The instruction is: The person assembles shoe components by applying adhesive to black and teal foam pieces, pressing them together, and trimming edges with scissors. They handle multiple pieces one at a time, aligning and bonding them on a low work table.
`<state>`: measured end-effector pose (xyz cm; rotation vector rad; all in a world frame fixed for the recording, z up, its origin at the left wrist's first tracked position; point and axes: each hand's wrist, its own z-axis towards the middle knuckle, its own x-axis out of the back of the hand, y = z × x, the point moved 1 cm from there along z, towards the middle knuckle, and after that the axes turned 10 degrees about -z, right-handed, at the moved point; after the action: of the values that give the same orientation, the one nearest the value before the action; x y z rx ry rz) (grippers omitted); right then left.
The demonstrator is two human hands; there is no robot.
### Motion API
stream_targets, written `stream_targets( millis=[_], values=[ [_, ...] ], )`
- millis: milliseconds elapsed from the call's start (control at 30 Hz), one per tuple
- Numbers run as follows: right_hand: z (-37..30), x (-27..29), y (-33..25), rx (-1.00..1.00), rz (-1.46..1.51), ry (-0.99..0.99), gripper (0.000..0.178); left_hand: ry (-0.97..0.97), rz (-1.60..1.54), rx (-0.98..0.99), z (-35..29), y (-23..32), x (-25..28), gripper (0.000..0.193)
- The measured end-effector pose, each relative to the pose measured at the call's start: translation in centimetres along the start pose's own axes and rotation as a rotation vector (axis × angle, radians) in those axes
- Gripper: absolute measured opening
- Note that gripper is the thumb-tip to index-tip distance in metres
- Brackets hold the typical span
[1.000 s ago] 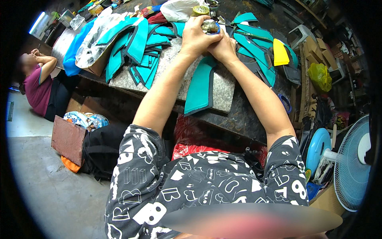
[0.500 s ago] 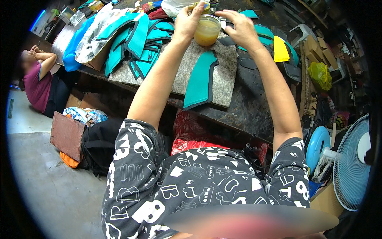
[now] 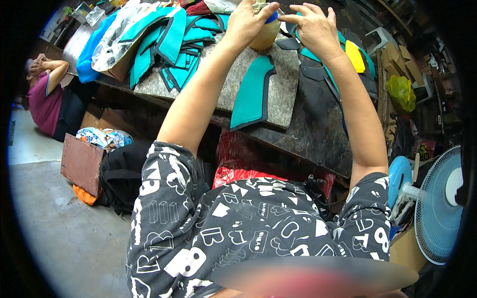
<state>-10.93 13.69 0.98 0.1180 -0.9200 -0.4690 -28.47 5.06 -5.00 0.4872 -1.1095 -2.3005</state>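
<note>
At the far edge of the grey speckled board (image 3: 283, 94) stands a clear jar (image 3: 265, 39) with yellowish-brown contents. My left hand (image 3: 248, 24) is at its top, thumb and fingers closed around what looks like a blue lid (image 3: 272, 18); a yellowish part shows beside the fingers. Next to the jar, my right hand (image 3: 316, 31) is open, its fingers spread and its index fingertip close to the lid. Nearer to me, one curved teal piece with dark edging (image 3: 250, 94) lies flat on the board.
Many similar teal pieces (image 3: 174, 44) are heaped at the left, beside a plastic-lined box (image 3: 124, 44). Yellow pieces (image 3: 354, 57) lie right of my right forearm. A blue fan (image 3: 437, 208) stands at the lower right. Another person (image 3: 47, 102) sits at the far left.
The jar's rim was uncovered before; now the blue lid shows at its top. My left hand has moved slightly right, and my right hand's fingers have spread and shifted right.
</note>
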Motion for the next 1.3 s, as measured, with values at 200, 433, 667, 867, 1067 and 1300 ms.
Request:
stream_targets(
  millis=[200, 433, 667, 867, 1067, 1300],
  values=[
    [-2.5, 3.2, 1.3, 0.049, 0.045, -0.063, 0.041, -0.186, 1.035, -0.509, -2.7, 7.3, 1.2, 0.042],
    [-6.8, 3.4, 0.5, -0.187, 0.866, -0.136, 0.034, -0.312, 1.233, 0.161, -12.4, 9.1, -1.2, 0.046],
    [-8.2, 3.4, -0.7, -0.281, 1.070, -0.270, 0.037, -0.186, 0.956, 0.121, -13.1, 8.9, -1.8, 0.047],
    [-7.5, 6.2, -0.8, -0.048, 0.980, -0.140, 0.033, -0.098, -0.124, 0.652, -12.1, 11.3, -1.1, 0.032],
    [-7.5, 7.1, -1.7, 0.068, 0.538, -0.054, 0.059, -0.088, -0.554, 0.647, -12.3, 13.9, -1.4, 0.044],
    [-7.2, 7.3, -1.7, 0.137, 0.250, 0.058, 0.060, -0.071, -0.590, 0.641, -12.3, 15.0, -1.4, 0.047]
  ],
)
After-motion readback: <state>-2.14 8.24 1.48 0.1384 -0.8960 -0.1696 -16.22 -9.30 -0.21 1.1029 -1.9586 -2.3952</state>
